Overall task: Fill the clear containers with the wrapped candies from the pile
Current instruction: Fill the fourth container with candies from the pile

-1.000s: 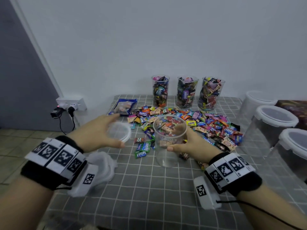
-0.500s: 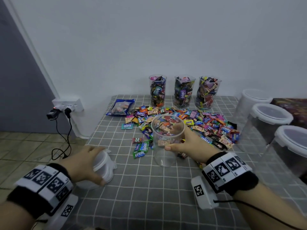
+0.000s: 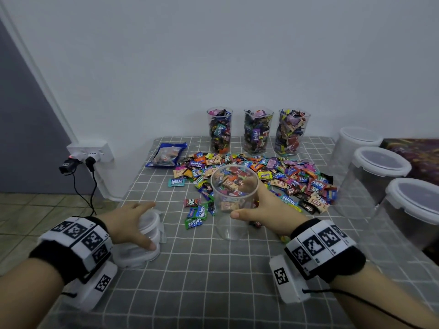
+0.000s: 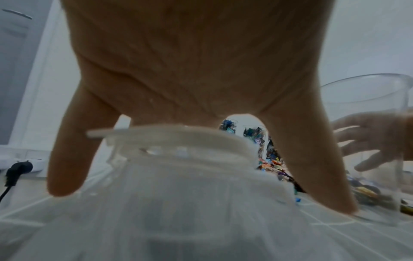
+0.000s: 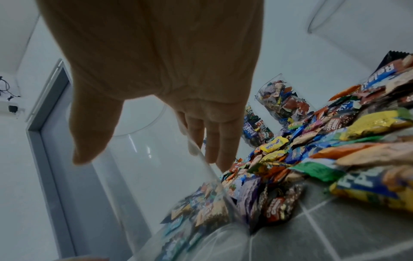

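Clear jar [image 3: 228, 194] in right hand [image 3: 268, 207] (left hand [image 3: 123, 222] around lid stack [image 3: 136, 256]).

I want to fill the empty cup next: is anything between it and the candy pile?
Nothing visible does. The empty cup, held by the right hand, stands open-mouthed right beside the candy pile; the left hand holds the lid stack to its left.
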The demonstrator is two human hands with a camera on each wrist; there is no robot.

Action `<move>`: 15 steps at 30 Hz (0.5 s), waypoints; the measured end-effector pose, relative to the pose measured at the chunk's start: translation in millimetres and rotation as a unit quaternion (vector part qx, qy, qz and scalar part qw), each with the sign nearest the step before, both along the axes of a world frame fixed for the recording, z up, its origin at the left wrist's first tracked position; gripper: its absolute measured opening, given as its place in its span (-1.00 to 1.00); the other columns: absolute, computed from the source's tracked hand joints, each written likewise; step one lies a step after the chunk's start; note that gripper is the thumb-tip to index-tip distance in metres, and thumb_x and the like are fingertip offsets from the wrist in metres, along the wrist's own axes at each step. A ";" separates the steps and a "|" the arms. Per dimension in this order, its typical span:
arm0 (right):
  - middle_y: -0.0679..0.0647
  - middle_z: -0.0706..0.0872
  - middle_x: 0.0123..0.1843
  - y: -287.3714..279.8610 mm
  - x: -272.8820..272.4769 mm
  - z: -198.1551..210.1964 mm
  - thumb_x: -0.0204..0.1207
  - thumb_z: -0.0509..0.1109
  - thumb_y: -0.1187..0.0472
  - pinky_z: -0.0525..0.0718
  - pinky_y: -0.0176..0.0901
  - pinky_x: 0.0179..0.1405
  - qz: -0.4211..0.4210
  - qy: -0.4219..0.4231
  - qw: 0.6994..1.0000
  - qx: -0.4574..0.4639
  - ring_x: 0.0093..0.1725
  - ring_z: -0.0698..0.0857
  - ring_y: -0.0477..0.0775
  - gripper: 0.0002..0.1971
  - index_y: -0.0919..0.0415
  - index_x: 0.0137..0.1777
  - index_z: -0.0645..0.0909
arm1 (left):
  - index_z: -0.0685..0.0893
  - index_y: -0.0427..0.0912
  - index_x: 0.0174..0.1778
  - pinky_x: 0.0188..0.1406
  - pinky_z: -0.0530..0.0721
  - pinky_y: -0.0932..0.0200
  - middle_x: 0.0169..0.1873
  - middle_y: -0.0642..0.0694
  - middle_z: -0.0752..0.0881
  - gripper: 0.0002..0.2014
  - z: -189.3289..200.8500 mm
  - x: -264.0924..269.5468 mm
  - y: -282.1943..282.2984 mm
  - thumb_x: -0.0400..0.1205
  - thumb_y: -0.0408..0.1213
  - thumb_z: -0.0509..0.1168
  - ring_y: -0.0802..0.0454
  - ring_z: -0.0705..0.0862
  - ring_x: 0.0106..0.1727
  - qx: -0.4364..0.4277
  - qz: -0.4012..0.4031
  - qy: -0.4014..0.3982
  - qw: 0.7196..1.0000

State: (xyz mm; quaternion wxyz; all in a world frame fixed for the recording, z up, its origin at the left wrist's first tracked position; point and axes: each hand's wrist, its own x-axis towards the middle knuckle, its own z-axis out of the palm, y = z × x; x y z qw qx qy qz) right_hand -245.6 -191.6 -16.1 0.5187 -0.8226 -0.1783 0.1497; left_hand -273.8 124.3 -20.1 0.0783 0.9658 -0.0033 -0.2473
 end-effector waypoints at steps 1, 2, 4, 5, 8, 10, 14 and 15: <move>-0.34 0.46 0.20 -1.6 0.2 1.9 0.41 0.55 0.27 0.41 -0.77 -0.11 0.011 0.002 0.999 -0.030 0.08 0.55 -0.48 -0.15 -0.06 0.54 0.08 | -0.07 0.02 0.65 0.50 0.27 0.12 0.62 -0.09 0.11 0.47 2.6 0.6 -0.5 -0.15 0.60 0.34 -0.05 0.21 0.59 -0.004 -0.008 0.011 1.000; -0.30 0.45 0.25 -4.0 0.9 3.9 0.41 0.55 0.24 0.41 -0.76 -0.06 0.026 0.000 0.998 -0.065 0.17 0.51 -0.37 -0.13 -0.05 0.57 0.06 | -0.08 0.02 0.65 0.50 0.25 0.12 0.62 -0.07 0.10 0.57 4.3 2.1 -1.0 -0.31 0.66 0.24 -0.04 0.20 0.60 -0.006 -0.016 0.018 1.000; -0.18 0.45 0.36 -10.4 3.6 5.8 0.42 0.53 0.24 0.45 -0.61 0.08 0.047 -0.004 0.990 -0.132 0.30 0.47 -0.16 -0.13 -0.05 0.59 0.06 | -0.09 0.03 0.65 0.53 0.23 0.10 0.63 -0.04 0.08 0.63 4.3 6.8 -0.2 -0.41 0.70 0.12 -0.03 0.17 0.61 -0.002 -0.028 0.019 0.999; -0.13 0.44 0.43 -14.0 5.8 6.1 0.42 0.51 0.25 0.51 -0.45 0.16 0.051 -0.008 0.986 -0.160 0.34 0.48 -0.09 -0.14 -0.06 0.60 0.07 | -0.09 0.03 0.65 0.54 0.24 0.09 0.64 -0.02 0.08 0.63 3.9 10.0 1.2 -0.41 0.73 0.07 -0.02 0.18 0.61 0.001 -0.032 0.018 0.999; -0.01 0.31 0.58 -25.8 13.8 8.2 0.47 0.43 0.21 0.42 -0.18 0.35 0.029 -0.021 0.969 -0.243 0.48 0.40 0.04 -0.20 0.00 0.64 0.08 | -0.06 0.04 0.65 0.54 0.26 0.08 0.64 0.02 0.09 0.56 6.2 19.6 3.5 -0.32 0.75 0.07 0.02 0.24 0.58 0.006 -0.046 0.015 0.999; 0.06 0.23 0.63 -35.6 21.9 8.5 0.52 0.40 0.12 0.36 -0.13 0.38 -0.012 -0.020 0.959 -0.282 0.55 0.30 0.07 -0.23 0.06 0.65 0.08 | -0.02 0.05 0.65 0.57 0.23 0.06 0.64 0.00 0.09 0.52 13.3 27.2 0.7 -0.26 0.76 0.03 0.03 0.22 0.60 0.006 -0.050 0.000 0.999; 0.16 0.25 0.62 -53.9 45.3 3.3 0.52 0.39 -0.02 0.35 0.02 0.47 -0.127 -0.044 0.938 -0.318 0.56 0.28 0.16 -0.24 0.20 0.63 0.14 | 0.10 -0.01 0.64 0.53 0.24 0.10 0.62 -0.05 0.19 0.39 31.7 46.9 -15.6 -0.08 0.76 -0.05 0.00 0.26 0.58 -0.011 -0.030 -0.071 0.997; 0.18 0.28 0.60 -57.9 52.2 1.6 0.52 0.39 -0.03 0.35 0.03 0.46 -0.158 -0.049 0.932 -0.322 0.55 0.29 0.18 -0.24 0.23 0.61 0.16 | 0.14 -0.03 0.63 0.52 0.26 0.09 0.61 -0.05 0.23 0.34 33.5 54.6 -19.8 -0.01 0.74 -0.02 -0.01 0.28 0.57 -0.019 -0.022 -0.094 0.995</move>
